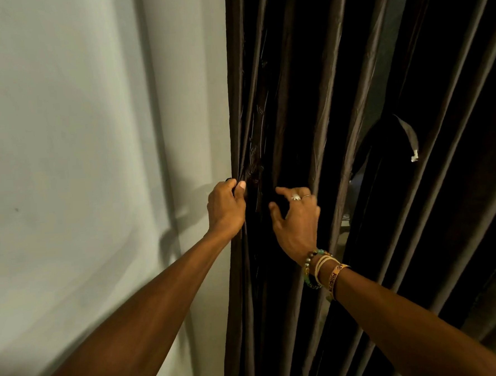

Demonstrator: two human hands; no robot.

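Curtain: the dark brown, pleated, faintly shiny fabric curtain (pixel 337 95) hung from 12 to 5 o'clock, its free edge beside the pale painted wall (pixel 78 140) at 9 o'clock.
Left hand: the left hand (pixel 225 209) pinched that edge, fingers (pixel 242 188) curled round a gathered fold.
Right hand: the right hand (pixel 296 219), at its 3 o'clock, touched the pleats with fingers spread, gripping nothing.
Handling: probably soft, limp and slippery, so best bunched by several pleats near the edge.
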